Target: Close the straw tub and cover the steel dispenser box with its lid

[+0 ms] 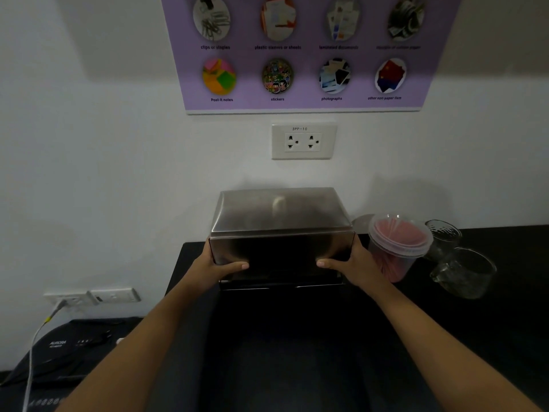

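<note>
The steel dispenser box (280, 254) stands on the black counter against the wall, with its shiny steel lid (280, 214) sitting on top. My left hand (218, 267) grips the box's left side, thumb across the front. On the right side my right hand (352, 266) holds it the same way. Just right of the box stands the clear straw tub (398, 248), full of pink straws, with a clear lid on its top.
Two clear glass jugs (463, 272) stand right of the tub. The black counter (297, 337) stretches toward me. A wall socket (303, 141) and a purple poster (303, 55) are above the box. At lower left, a black machine (68, 352) with a white cable.
</note>
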A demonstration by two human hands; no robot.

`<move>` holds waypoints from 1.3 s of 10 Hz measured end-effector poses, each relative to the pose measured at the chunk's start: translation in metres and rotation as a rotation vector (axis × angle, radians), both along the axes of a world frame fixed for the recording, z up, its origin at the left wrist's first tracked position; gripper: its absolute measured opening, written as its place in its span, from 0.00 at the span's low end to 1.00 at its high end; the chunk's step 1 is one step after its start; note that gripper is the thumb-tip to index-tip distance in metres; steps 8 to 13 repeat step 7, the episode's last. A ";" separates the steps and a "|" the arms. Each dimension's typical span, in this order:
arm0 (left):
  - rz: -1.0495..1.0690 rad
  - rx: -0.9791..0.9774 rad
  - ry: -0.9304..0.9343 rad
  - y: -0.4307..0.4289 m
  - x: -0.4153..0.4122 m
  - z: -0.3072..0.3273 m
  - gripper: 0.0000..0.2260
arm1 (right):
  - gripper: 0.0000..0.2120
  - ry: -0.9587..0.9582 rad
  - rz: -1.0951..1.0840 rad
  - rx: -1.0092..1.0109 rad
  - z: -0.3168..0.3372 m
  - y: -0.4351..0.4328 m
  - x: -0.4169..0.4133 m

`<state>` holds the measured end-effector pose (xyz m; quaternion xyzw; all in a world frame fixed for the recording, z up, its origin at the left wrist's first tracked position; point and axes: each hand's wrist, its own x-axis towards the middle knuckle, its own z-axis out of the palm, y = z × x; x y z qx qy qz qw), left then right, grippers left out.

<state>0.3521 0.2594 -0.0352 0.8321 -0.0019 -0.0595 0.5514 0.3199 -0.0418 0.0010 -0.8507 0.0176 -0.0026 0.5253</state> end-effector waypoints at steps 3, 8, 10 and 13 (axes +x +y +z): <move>0.130 0.072 -0.070 -0.024 -0.031 0.015 0.28 | 0.31 -0.004 -0.064 -0.003 -0.002 0.005 -0.011; 0.165 0.139 0.032 -0.015 -0.103 0.011 0.16 | 0.27 0.140 -0.123 -0.072 -0.006 -0.008 -0.083; 0.165 0.139 0.032 -0.015 -0.103 0.011 0.16 | 0.27 0.140 -0.123 -0.072 -0.006 -0.008 -0.083; 0.165 0.139 0.032 -0.015 -0.103 0.011 0.16 | 0.27 0.140 -0.123 -0.072 -0.006 -0.008 -0.083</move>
